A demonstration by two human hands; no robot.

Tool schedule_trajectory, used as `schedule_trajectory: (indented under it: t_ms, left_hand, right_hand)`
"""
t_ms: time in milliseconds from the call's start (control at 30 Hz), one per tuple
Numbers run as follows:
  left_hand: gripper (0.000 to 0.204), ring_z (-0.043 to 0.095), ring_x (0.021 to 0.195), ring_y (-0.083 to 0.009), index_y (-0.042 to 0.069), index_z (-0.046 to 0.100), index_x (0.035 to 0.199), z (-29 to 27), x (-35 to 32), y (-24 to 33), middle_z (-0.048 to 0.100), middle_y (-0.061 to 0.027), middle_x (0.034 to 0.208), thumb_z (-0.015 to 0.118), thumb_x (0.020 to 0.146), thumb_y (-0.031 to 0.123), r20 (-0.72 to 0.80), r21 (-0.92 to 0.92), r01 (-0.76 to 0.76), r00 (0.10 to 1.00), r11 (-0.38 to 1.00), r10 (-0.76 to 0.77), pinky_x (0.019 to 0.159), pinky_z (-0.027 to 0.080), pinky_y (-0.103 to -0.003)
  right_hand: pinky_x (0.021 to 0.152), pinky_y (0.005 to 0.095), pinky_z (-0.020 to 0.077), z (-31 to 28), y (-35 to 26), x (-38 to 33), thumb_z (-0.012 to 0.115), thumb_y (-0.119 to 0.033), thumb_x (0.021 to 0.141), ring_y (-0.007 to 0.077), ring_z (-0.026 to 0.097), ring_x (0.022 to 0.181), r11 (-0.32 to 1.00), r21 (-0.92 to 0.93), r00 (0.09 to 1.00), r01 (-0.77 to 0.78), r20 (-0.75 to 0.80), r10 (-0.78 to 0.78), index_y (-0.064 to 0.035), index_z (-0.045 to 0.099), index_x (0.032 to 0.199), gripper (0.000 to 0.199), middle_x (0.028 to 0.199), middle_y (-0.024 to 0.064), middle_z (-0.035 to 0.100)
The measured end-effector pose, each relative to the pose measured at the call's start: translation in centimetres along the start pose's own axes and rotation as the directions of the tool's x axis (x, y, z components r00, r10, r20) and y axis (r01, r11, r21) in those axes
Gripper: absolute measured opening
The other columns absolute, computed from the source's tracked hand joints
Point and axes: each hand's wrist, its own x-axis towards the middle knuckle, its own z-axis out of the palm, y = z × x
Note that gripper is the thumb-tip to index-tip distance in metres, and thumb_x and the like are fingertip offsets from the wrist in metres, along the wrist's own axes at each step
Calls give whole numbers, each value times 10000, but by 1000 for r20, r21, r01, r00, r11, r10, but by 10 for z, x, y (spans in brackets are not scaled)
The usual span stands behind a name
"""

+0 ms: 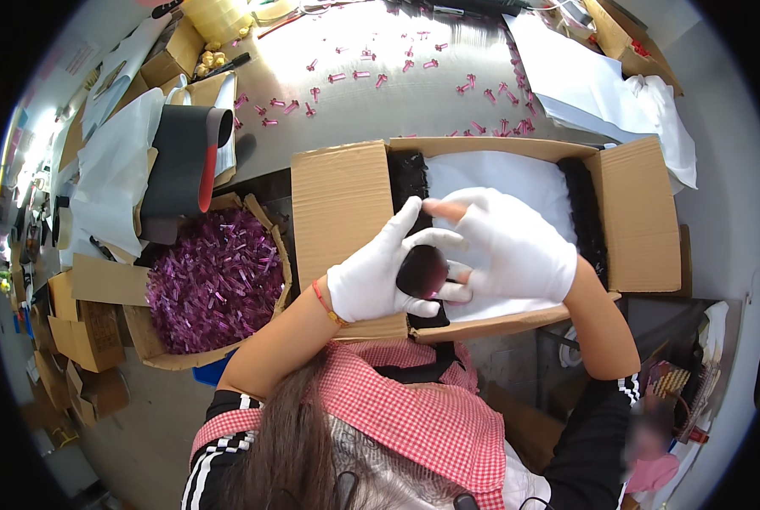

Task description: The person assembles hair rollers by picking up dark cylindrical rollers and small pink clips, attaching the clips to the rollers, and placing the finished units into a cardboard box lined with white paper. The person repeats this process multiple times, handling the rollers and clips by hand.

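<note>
Above an open cardboard box [343, 191], my left hand [371, 276], in a white glove, is curled round a smooth, dark, rounded piece that looks like a tinted lens [421, 272]. My right hand [516, 246], also gloved but with some bare fingertips, faces it from the right. Its lower fingers bend in at the lens's right edge, while an upper bare finger points toward the left thumb and is slightly blurred. Inside the box lies a white sheet [499, 172], with black fluffy material [581, 204] along both short sides.
A carton of shiny purple pieces [218, 280] stands to the left. Small pink parts [360, 74] lie scattered over the metal table [278, 72]. A rolled black sheet [180, 157] leans at the left, white sheets [567, 81] lie at the far right, and a person [652, 459] is at the lower right.
</note>
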Motion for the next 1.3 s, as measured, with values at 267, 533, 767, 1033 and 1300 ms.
schedule_trajectory:
  t_ms: [267, 533, 767, 1033, 1300]
  left_hand:
    - [437, 592, 808, -137, 107, 606, 957, -35, 15, -21, 635, -72, 989, 432, 1032, 501, -2, -95, -213, 977, 972, 213, 594, 492, -224]
    - [485, 642, 1067, -240, 59, 643, 1101, -32, 21, -26, 661, -110, 1159, 420, 1036, 484, -95, -147, -252, 966, 957, 240, 939, 531, -386]
    - [577, 592, 1095, -230, 67, 612, 1179, -4, 32, -19, 630, -91, 1115, 392, 1016, 575, -125, -36, 31, 992, 999, -35, 972, 506, -459]
    - [584, 543, 1000, -151, 66, 568, 1259, 24, 49, -28, 568, -69, 1118, 368, 1028, 563, 5, 37, 80, 997, 996, -80, 932, 541, -371]
    - [573, 596, 1033, -215, 99, 592, 1179, 35, 70, -54, 610, -105, 1160, 435, 985, 615, -54, -233, -233, 973, 944, 226, 902, 524, -403]
  right_hand:
    - [862, 416, 520, 81, 49, -67, 775, -294, 717, 320, 620, 984, 917, -139, 863, -374, 311, 399, -65, 662, 976, 364, 1030, 138, 603]
    - [807, 416, 503, 90, 42, -75, 683, -220, 839, 362, 633, 917, 803, 59, 744, -594, 422, 519, -47, 587, 978, 241, 966, 175, 642]
    - [684, 324, 502, 31, 17, -76, 773, -140, 776, 231, 616, 708, 772, 424, 879, -474, 183, 440, -52, 613, 935, 243, 810, 106, 635]
    - [685, 341, 538, 18, -3, -78, 782, -143, 773, 277, 679, 750, 821, 345, 873, -455, -9, 488, -58, 608, 966, 273, 815, 118, 674]
    - [585, 284, 546, 49, -13, -83, 887, -194, 633, 178, 684, 633, 873, 345, 767, -344, -434, 473, -52, 666, 921, 390, 827, 59, 665]
